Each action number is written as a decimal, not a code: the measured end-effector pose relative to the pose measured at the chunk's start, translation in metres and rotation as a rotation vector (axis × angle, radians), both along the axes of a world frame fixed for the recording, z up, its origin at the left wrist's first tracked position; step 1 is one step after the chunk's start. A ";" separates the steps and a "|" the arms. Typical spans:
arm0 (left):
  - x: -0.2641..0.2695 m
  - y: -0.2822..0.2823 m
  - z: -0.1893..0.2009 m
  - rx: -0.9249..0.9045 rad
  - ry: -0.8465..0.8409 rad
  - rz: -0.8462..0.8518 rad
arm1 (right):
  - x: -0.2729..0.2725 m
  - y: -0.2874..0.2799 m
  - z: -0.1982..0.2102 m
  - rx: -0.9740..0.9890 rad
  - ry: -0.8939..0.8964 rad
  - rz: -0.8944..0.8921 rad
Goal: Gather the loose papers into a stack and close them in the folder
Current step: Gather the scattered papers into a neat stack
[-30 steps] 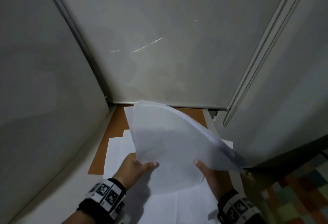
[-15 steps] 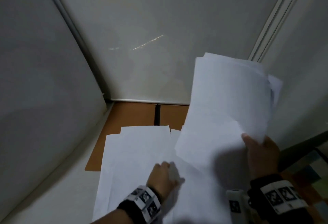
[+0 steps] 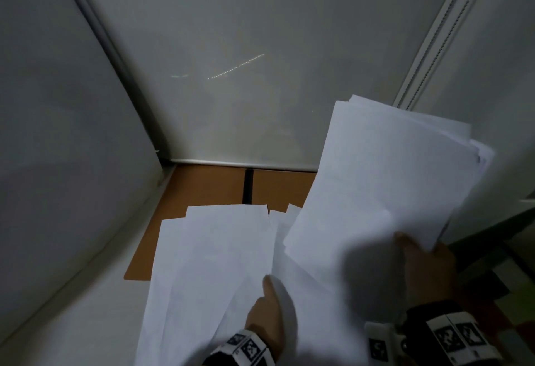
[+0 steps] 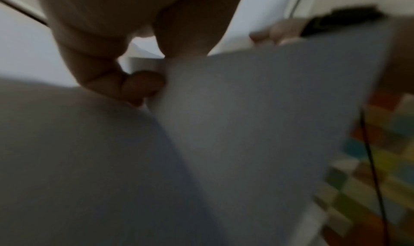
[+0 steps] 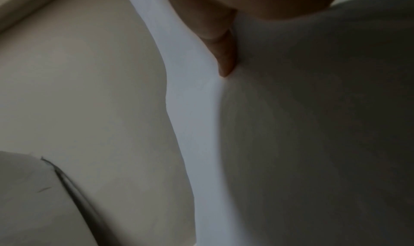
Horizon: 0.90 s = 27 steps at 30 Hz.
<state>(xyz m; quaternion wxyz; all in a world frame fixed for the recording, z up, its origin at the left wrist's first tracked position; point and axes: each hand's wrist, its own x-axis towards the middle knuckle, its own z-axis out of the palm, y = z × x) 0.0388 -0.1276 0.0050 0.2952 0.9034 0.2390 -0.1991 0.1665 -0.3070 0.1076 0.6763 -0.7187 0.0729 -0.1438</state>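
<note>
An open brown folder (image 3: 208,189) with a black spine lies flat at the back of the white table. Several loose white sheets (image 3: 217,249) fan across its near half. My right hand (image 3: 411,247) grips a stack of papers (image 3: 390,177) by its lower corner and holds it raised at the right. In the right wrist view the thumb (image 5: 224,51) presses on the stack (image 5: 313,126). My left hand (image 3: 270,287) is low in the middle, among the sheets. In the left wrist view its fingertips (image 4: 143,83) pinch the edge of one loose sheet (image 4: 246,126).
Grey panels wall in the table on the left (image 3: 58,163), at the back (image 3: 260,76) and on the right. A strip of bare white table (image 3: 86,307) lies left of the sheets. A multicoloured floor (image 3: 515,287) shows past the table's right edge.
Both hands held the stack in front a second ago. The right hand has since carried it up and to the right alone. The left hand let go and dropped to the loose sheets.
</note>
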 end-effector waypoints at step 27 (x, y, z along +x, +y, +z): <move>-0.060 0.109 0.001 0.139 0.002 0.490 | 0.009 0.005 -0.009 -0.088 0.044 0.081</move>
